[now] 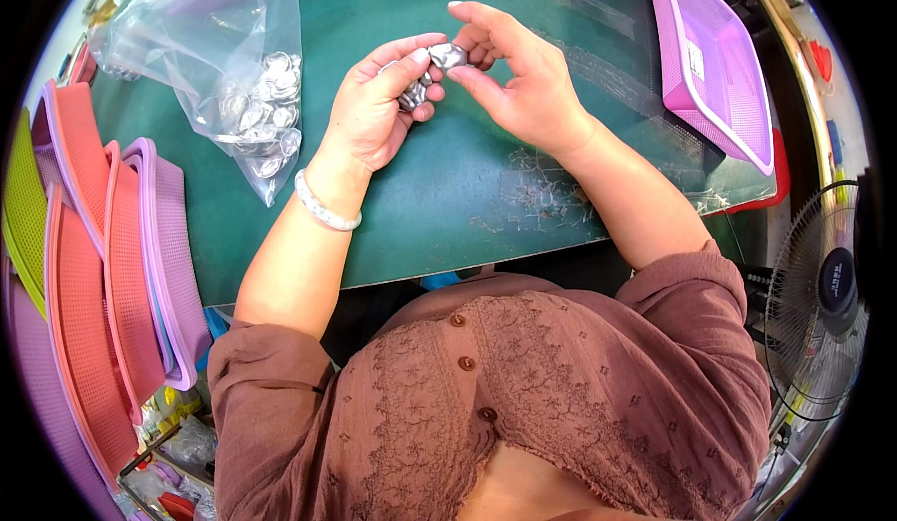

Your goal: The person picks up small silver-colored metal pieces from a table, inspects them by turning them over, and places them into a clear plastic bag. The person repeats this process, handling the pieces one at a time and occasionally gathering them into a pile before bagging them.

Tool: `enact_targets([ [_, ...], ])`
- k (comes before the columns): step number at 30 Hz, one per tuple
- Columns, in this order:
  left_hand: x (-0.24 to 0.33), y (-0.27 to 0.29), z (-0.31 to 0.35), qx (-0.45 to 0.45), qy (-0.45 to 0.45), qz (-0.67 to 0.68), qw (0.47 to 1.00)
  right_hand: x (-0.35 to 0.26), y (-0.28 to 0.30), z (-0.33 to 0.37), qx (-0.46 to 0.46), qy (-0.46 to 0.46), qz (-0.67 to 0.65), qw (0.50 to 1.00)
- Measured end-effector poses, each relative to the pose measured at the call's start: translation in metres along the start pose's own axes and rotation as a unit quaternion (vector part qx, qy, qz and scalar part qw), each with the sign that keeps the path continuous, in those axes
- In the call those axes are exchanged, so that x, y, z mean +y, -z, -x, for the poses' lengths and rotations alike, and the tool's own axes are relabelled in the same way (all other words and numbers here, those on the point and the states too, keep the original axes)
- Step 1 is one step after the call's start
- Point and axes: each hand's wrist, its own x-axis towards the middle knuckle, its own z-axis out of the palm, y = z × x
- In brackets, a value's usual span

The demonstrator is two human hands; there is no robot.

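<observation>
Above the middle of the table, my left hand (374,100) is closed round several small, shiny silver metal pieces (412,97). They bunch between its thumb and fingers. One rounded silver piece (448,56) sits at the left thumb's tip, between my two hands. My right hand (523,77) reaches in from the right, its thumb and a bent finger at that piece, its index finger stretched out above. The exact contact is partly hidden. Left of my hands, a clear plastic bag (201,35) lies with many similar silver pieces (266,100) inside.
The green tabletop (420,217) has scuffed tape on it. A purple plastic basket (715,82) stands at the right edge. Stacked purple, coral and green baskets (126,269) crowd the left side, close to my left arm. A fan (818,287) stands at the lower right.
</observation>
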Motion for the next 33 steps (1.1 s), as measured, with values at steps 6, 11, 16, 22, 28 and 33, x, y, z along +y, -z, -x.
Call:
enact_targets([
  [6,-0.001,-0.001,0.0,0.023,-0.019,-0.035,0.999,0.003,-0.002,0.002,-0.032,-0.113,-0.111,0.987],
  [11,-0.002,-0.007,0.001,0.067,-0.035,-0.103,0.992,0.001,0.0,-0.001,-0.073,-0.327,-0.29,0.897],
  [16,-0.002,-0.011,0.001,0.078,-0.036,-0.125,0.988,-0.001,-0.002,-0.001,-0.043,-0.325,-0.27,0.906],
  [22,-0.005,-0.012,0.003,0.075,-0.043,-0.168,0.982,0.0,-0.004,0.001,-0.019,-0.289,-0.215,0.933],
  [28,-0.006,-0.013,0.004,0.106,-0.111,-0.237,0.959,0.001,-0.005,0.002,-0.067,-0.282,-0.241,0.926],
  [33,-0.008,-0.009,0.002,0.117,-0.158,-0.309,0.93,0.0,-0.003,-0.001,-0.04,-0.305,-0.317,0.897],
])
